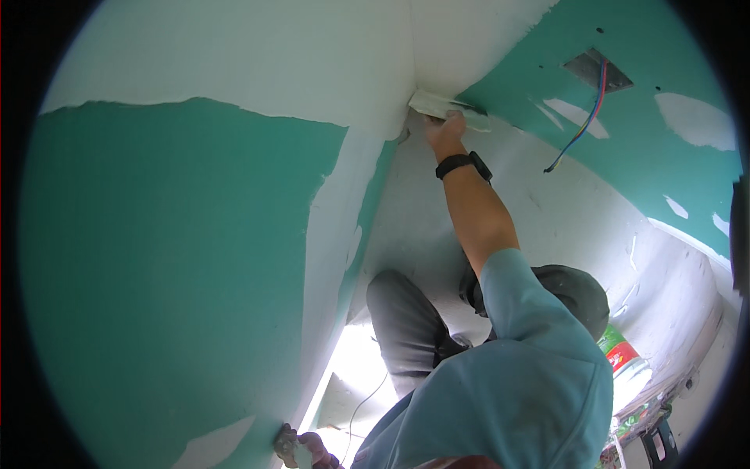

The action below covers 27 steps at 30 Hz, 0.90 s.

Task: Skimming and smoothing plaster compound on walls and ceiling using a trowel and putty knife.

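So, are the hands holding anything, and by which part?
The right hand grips a pale, flat-bladed tool at its near side; the left hand's hold can't be told.

Coloured wires [600, 95] hanging from a square opening [582, 72], green-red-white container [622, 356], thin pale cable [362, 404]

Pale-blue shirt [508, 391], black wristwatch [453, 163], dark-grey trousers [400, 324]

One head-worn fisheye looks down from close above the torso [500, 399].
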Motion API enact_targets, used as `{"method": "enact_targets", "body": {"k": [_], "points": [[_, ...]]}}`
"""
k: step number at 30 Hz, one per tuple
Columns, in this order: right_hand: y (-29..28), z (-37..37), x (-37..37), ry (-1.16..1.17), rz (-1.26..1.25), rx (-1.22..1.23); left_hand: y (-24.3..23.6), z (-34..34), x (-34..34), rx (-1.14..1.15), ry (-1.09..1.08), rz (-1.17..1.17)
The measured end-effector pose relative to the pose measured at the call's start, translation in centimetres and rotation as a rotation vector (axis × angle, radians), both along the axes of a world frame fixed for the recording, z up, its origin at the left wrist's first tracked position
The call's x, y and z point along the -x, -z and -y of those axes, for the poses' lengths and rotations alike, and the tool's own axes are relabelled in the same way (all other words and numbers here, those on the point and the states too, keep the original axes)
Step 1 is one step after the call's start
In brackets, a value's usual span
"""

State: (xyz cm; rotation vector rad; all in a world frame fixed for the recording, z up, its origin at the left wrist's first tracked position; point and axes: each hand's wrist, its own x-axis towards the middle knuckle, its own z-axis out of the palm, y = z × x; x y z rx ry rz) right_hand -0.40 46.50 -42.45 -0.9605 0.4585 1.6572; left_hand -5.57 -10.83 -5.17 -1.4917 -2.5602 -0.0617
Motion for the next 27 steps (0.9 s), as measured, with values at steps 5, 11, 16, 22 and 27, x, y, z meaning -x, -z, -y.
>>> {"method": "enact_targets", "body": {"k": [5,11,16,22,27], "points": [[-0.6,-1.6,-0.2,0.13,-0.106,-0.125,1.2,-1.2,0.7,-0.072,0.046,-0.005],[-11.1,-0.6,0.9,0.044,-0.021,-0.192,1.9,-1.9,0.3,-0.205,0.082,-0.021],[-23.8,0.8,-0.2,-0.075,0.115,-0.355,2.6,-3.2,0.5,-0.349,0.131,-0.013],[-27.6,-9.7,-1.7,-0.491,1.353,-1.279,1.5,-5.7,0.1,-0.473,0.184,-0.036],[-40.5,-9.2,0.0,-0.438,0.193,-0.641,1.9,-5.1,-0.1,-0.438,0.109,0.013]]}}
